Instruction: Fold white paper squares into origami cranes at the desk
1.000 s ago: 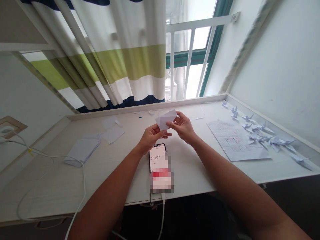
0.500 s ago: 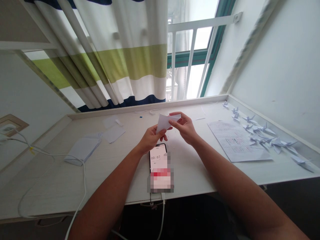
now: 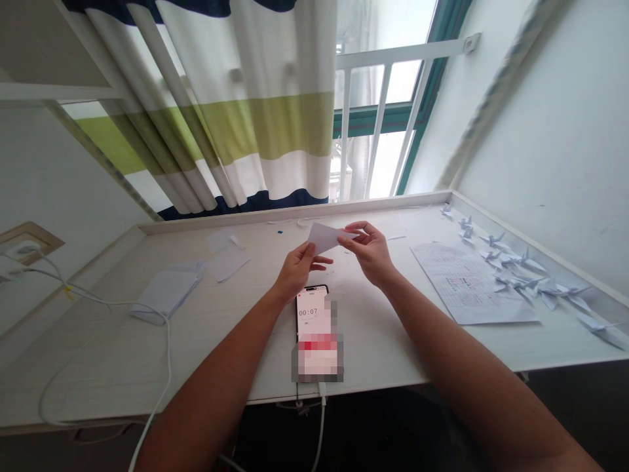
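A small folded piece of white paper [image 3: 324, 238] is held up over the desk between both hands. My left hand [image 3: 299, 265] pinches its left edge with the thumb on top, the other fingers partly stretched out below. At the paper's right end, my right hand [image 3: 367, 249] grips the narrow corner between thumb and fingers. Just below the hands lies a phone [image 3: 314, 321] on the desk, its screen showing 00:07 and part of it blurred out.
Several folded paper cranes [image 3: 521, 262] line the right side of the desk [image 3: 383, 341], beside a printed sheet [image 3: 466, 282]. Stacked white paper [image 3: 167, 288] and loose sheets [image 3: 226, 262] lie at left. A white cable [image 3: 167, 354] crosses the left side.
The fingers of my left hand have loosened and straightened below the paper, and the paper has turned slightly flatter. My right hand keeps its hold. The view has shifted slightly.
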The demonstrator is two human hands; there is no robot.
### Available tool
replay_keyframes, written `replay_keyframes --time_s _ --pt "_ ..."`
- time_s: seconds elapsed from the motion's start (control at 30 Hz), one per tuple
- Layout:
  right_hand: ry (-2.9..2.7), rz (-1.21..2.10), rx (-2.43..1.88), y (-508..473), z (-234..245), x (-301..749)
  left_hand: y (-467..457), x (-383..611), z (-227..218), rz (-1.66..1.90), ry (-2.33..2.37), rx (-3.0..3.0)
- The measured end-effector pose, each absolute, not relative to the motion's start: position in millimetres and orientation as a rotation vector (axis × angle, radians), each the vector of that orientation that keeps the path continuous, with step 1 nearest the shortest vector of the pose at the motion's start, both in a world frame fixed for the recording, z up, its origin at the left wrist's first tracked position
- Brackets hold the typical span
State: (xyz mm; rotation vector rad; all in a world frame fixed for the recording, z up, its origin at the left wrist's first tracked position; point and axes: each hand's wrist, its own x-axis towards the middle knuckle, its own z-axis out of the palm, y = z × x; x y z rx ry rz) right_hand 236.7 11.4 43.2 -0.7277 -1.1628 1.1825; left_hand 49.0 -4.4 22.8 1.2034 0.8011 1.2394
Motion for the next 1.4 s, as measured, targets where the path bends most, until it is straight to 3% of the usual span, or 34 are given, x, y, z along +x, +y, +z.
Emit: replay_keyframes --time_s 1.1,1.4 --pt "-1.025 1.192 -0.775 16.2 37.4 237.8 -6.0 48.9 23.3 1.177 0.876 1.272" --pt "-1.050 1.326 -0.735 9.6 45.8 237.1 -5.7 48.1 26.5 1.206 0.885 1.209"
